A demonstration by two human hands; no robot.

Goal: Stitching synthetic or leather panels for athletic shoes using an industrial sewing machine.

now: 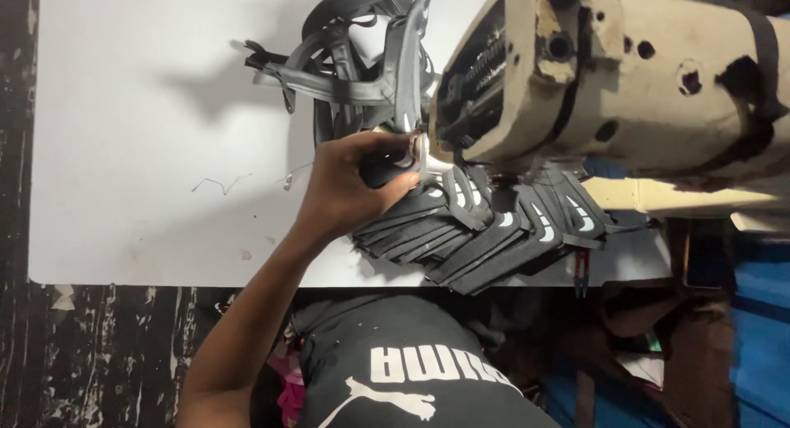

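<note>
Black strap pieces (485,234) with white curved marks lie fanned in a stack at the near edge of the white table (148,148), partly tucked under the head of the sewing machine (625,82). Your left hand (350,185) reaches in from the near edge and rests on the top of that stack, fingers curled closed around a black piece right beside the metal presser foot (424,160); how firmly you pinch it you cannot tell, since the fingertips are turned away. The worn beige machine, patched with black tape, fills the far right corner and blocks your view of the needle and of everything on its right. Behind your hand, toward the far edge, a tangle of sewn black straps (354,62) rises in loops and casts a shadow on the table. A few loose threads (218,183) lie on the bare white surface to your left. Small thread snips (582,272) hang over the near edge just past the stack. Your right hand is out of sight.
</note>
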